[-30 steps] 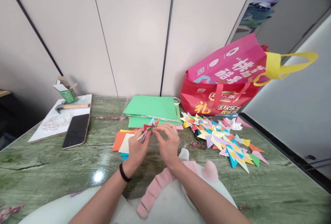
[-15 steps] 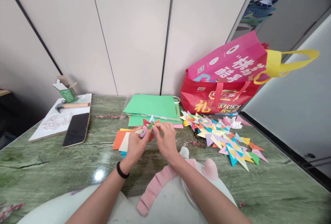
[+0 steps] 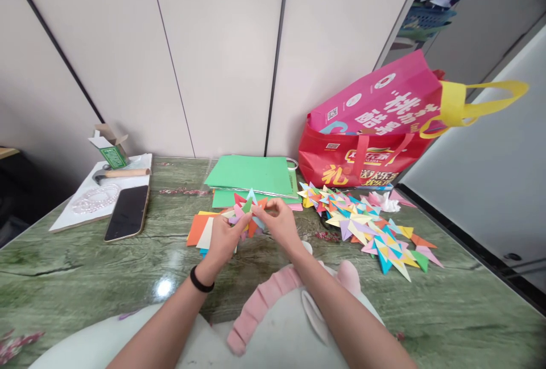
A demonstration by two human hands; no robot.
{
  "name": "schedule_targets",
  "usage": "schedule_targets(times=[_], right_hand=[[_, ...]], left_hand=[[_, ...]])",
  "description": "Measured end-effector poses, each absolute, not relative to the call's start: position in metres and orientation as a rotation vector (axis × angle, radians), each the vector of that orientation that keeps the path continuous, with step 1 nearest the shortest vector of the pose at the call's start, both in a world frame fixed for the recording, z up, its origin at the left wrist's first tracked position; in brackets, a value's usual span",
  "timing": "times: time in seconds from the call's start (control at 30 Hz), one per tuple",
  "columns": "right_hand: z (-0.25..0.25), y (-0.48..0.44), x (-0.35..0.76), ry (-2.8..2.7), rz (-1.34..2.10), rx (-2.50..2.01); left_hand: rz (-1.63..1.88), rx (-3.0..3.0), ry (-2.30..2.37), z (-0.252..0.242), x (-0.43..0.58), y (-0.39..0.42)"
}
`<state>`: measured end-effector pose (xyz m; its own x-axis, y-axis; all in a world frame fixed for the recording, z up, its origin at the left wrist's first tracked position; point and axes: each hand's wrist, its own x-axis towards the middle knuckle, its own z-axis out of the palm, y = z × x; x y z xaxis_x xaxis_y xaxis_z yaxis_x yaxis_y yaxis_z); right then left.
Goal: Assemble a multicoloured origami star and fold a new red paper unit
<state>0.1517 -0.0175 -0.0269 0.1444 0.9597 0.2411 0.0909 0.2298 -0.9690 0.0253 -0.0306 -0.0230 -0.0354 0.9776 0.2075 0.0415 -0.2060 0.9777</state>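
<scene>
Between my two hands is a multicoloured folded-paper star (image 3: 247,205), with red, green, light blue, orange and purple points showing. My left hand (image 3: 225,235) grips its left side, the thumb lying over the front near the green point. On the right side, the thumb and fingers of my right hand (image 3: 277,222) are closed on the orange and light blue points. Parts of the star are covered by my fingers. Just left of and behind my left hand lies a stack of coloured paper sheets (image 3: 198,229), orange and cream among them.
Green paper packs (image 3: 251,171) lie behind my hands. To the right spread several folded-paper pieces (image 3: 362,224), before a red gift bag (image 3: 341,158). A phone (image 3: 127,214), hammer (image 3: 123,173) and small box (image 3: 111,153) are at left. A pale plush toy (image 3: 277,329) sits under my forearms.
My right hand has shifted slightly and spread its hold toward the star's right side. More of the star's front now shows, including the orange and light blue points.
</scene>
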Motion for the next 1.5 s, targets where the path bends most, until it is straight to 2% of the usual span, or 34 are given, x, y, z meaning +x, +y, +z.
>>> schedule_targets(times=[0.1,0.17,0.47,0.9,1.2,1.5], right_hand=[[-0.026,-0.014,0.153,-1.098,1.250,-0.907],[-0.026,-0.013,0.153,-1.038,1.327,-0.833],[-0.032,-0.015,0.153,-1.015,1.300,-0.897],[-0.031,-0.014,0.151,-1.033,1.297,-0.894],[-0.031,-0.023,0.138,-0.784,1.539,-0.856],[-0.032,-0.020,0.142,-0.854,1.412,-0.851]], left_hand=[[1.357,1.214,1.079,-0.027,0.025,-0.029],[1.366,1.145,1.065,-0.028,0.025,-0.028],[1.276,1.319,1.148,-0.030,0.024,-0.028],[1.448,1.069,1.084,-0.032,0.023,-0.023],[1.466,0.916,1.019,-0.023,0.033,-0.029],[1.366,0.760,0.934,-0.017,0.030,-0.028]])
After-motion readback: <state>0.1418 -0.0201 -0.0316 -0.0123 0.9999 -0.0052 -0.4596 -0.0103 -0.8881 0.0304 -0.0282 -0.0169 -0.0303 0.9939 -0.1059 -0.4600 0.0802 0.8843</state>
